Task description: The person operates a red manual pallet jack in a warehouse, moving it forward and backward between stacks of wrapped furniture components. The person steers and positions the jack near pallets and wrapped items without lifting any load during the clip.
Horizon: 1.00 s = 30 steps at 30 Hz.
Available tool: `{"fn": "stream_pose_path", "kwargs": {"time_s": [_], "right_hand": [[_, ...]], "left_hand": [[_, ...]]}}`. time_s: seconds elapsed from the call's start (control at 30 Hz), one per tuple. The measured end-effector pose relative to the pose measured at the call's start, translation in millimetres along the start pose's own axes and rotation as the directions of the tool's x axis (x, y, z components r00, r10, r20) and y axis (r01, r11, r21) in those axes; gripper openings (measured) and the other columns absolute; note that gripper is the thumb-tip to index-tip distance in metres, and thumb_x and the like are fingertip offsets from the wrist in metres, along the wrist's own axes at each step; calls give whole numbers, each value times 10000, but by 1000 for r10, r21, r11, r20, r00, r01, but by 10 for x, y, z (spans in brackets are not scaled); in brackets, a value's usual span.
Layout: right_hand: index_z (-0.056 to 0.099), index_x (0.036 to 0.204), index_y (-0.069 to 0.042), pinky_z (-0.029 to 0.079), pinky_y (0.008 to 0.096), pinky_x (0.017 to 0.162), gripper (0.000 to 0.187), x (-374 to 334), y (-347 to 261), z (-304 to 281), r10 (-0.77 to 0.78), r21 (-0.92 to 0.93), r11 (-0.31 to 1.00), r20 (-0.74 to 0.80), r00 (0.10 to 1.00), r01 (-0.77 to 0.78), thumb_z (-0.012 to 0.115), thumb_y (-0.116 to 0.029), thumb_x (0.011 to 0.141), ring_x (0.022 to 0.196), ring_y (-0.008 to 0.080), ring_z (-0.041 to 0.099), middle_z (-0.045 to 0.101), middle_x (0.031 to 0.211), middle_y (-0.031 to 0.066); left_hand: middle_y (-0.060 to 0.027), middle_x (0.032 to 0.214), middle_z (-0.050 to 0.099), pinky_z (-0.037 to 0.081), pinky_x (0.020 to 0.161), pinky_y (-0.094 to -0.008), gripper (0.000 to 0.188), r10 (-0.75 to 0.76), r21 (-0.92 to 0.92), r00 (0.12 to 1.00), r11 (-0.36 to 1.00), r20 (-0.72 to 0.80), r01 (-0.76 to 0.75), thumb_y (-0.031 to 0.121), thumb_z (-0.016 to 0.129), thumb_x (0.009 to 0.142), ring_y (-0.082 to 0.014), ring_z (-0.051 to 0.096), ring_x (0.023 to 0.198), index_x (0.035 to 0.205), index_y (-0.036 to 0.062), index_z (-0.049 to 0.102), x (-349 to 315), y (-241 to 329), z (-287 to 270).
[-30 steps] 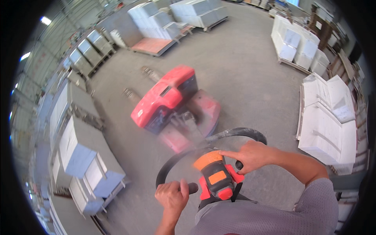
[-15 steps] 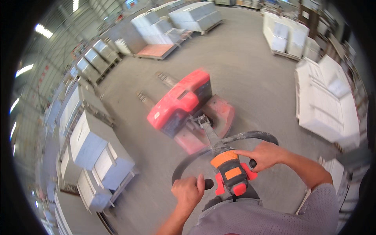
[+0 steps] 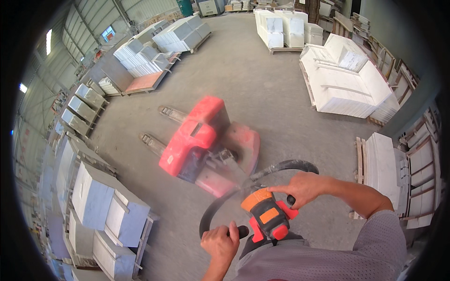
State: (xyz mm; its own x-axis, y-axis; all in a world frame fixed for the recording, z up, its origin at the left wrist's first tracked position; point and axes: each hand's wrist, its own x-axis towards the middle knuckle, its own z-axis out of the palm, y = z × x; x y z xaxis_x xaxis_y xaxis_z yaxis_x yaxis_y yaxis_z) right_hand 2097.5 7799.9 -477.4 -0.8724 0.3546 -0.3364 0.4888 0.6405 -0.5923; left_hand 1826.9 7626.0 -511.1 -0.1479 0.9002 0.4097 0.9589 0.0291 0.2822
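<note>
A red electric pallet truck [image 3: 199, 131] stands ahead of me, its two forks [image 3: 152, 143] pointing away to the far left. Its tiller head [image 3: 269, 215], black and orange with red side levers, is close to my body, with a looped black guard [image 3: 287, 167] around it. My left hand [image 3: 219, 244] is closed round the left black handle grip [image 3: 243, 231], thumb on top. On the other side my right hand [image 3: 304, 188] curls around the right grip [image 3: 291, 200], while its index finger reaches out to the orange top of the tiller head.
Pallets of pale stone slabs line both sides: a stack [image 3: 112, 206] at near left, a large white stack [image 3: 347, 89] at right, another [image 3: 283, 30] at far right. A low pallet [image 3: 145, 83] stands at far left. Grey concrete floor [image 3: 239, 70] runs between them.
The view has swung to the right, so truck and stacks sit further left in the picture. More of the right side shows. Both hands keep their grips on the tiller.
</note>
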Motion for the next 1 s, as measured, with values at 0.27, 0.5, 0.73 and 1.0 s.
{"fn": "stream_pose_path", "kwargs": {"time_s": [0.27, 0.5, 0.73, 1.0], "right_hand": [[326, 1536, -174, 428, 431, 534, 905, -1021, -612, 1042, -5, 18, 1000, -69, 998, 6, 736, -366, 752, 565, 364, 586, 587, 612, 153], [335, 1524, -158, 512, 413, 654, 867, -1774, -1434, 1927, 108, -49, 993, -13, 994, -109, 704, -322, 757, 784, 314, 676, 731, 862, 52], [301, 1536, -171, 505, 416, 630, 881, -2412, -2357, 2650, 174, -16, 985, -20, 985, -175, 690, -324, 761, 746, 331, 666, 721, 847, 92], [261, 1549, -215, 505, 438, 603, 899, -2954, -3503, 3787, 320, 21, 947, 18, 947, -320, 690, -340, 770, 708, 365, 659, 693, 781, 140]], "left_hand": [[-66, 483, 506, 352, 469, -381, 416, 30, -8, 999, 1000, 18, -30, 237, 721, 800, -287, 489, 430, 503, 101, 463, -1319, 444, -461], [-67, 487, 515, 366, 471, -388, 402, 68, -33, 996, 997, 58, -66, 248, 726, 799, -293, 491, 432, 511, 99, 489, -2417, 590, -1012], [-65, 491, 534, 374, 463, -391, 404, 170, -53, 980, 985, 102, -165, 275, 723, 807, -289, 509, 431, 512, 106, 504, -3352, 619, -1607], [-45, 471, 516, 363, 466, -368, 400, 264, -144, 959, 958, 104, -249, 250, 716, 805, -267, 499, 419, 504, 114, 491, -4546, 393, -2262]]}}
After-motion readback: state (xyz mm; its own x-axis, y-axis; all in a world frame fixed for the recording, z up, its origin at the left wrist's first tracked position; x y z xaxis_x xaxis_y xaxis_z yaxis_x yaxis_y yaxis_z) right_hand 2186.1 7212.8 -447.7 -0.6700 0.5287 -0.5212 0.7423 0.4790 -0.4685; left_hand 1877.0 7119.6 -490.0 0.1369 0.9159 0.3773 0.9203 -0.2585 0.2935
